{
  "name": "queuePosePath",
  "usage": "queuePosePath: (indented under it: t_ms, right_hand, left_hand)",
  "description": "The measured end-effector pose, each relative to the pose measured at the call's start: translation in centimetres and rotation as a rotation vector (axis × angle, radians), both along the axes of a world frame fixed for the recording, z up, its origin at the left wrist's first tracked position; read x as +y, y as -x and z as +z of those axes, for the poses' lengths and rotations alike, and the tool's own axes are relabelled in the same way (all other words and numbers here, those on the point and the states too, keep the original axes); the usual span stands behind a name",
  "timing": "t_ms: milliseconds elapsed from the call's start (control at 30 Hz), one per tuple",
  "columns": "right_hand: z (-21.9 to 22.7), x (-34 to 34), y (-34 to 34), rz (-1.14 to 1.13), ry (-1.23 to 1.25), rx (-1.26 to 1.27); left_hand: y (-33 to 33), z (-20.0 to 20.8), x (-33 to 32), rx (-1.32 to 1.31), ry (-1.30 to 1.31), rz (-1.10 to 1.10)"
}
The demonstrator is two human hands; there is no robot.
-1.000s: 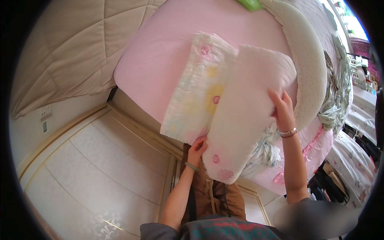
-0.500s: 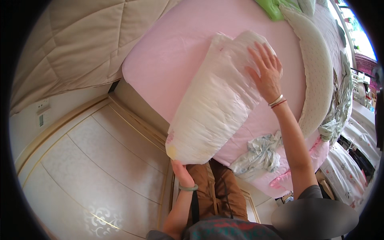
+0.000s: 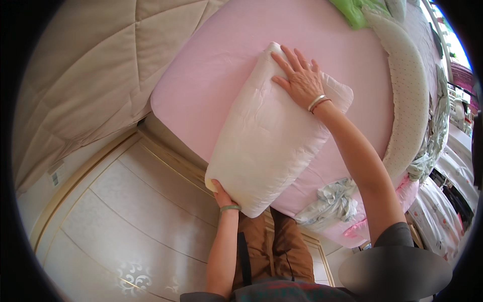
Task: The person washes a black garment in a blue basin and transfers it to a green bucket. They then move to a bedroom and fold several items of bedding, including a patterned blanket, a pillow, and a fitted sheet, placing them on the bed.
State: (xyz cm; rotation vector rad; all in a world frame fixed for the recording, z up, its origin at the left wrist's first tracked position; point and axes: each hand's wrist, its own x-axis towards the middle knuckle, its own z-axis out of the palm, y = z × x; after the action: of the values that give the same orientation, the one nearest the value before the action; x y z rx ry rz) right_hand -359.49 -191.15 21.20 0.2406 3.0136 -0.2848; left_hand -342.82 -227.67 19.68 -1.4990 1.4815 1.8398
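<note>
A white pillow (image 3: 266,146) is laid slantwise across the pink sheet (image 3: 196,95) of a bed, its near end brought out to the edge of the mattress, above the person's brown trousers (image 3: 292,246). The near left corner, marked by a small yellow patch, is grasped by the left hand (image 3: 223,198); the thumb is seen on top, while the other fingers are mostly hidden, so how they are bent cannot be told. The far part of the pillow is covered by the right hand (image 3: 301,80), which is laid palm down with its fingers spread and closed on nothing. A greenish bangle (image 3: 230,207) is worn on the left wrist; a silver bangle (image 3: 316,102) and a thin red cord (image 3: 320,106) are worn on the right.

To the right of the pillow, a crumpled pale cloth (image 3: 332,201) is left on the sheet, near the right forearm. The right side of the bed is bordered by a long, curved cream cushion (image 3: 410,90) dotted with small specks, and a green cloth (image 3: 349,12) is seen near its far end. The left side is flanked by a beige quilted headboard (image 3: 95,65), below which a pale panel (image 3: 146,211) trimmed in gold is seen.
</note>
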Motion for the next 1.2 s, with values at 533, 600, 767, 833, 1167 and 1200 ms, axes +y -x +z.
queuePosePath:
  t_ms: [533, 600, 767, 833, 1167, 1200]
  right_hand:
    - [1.6, 10.9, -5.3, -0.359, 0.932, -0.609]
    - [1.6, 11.0, -5.6, -0.481, 1.014, -0.602]
    - [5.6, 10.1, -2.9, -0.435, 1.018, -0.64]
    - [6.4, 9.8, -2.4, -0.423, 1.013, -0.618]
    - [10.6, 13.4, 1.7, -0.474, 1.162, -0.152]
    - [9.6, 14.2, 2.9, -0.425, 1.134, -0.047]
  left_hand:
    - [2.5, 1.8, -2.7, -0.23, -0.6, -0.311]
    - [3.4, 2.8, -2.7, -0.269, -0.547, -0.401]
    - [5.6, 7.3, -4.1, -0.279, -0.623, -0.419]
    - [6.3, 8.1, -4.8, -0.262, -0.692, -0.383]
    - [18.2, 13.8, -0.1, 0.239, -0.334, -0.376]
    - [19.9, 13.3, 0.8, 0.277, -0.322, -0.384]
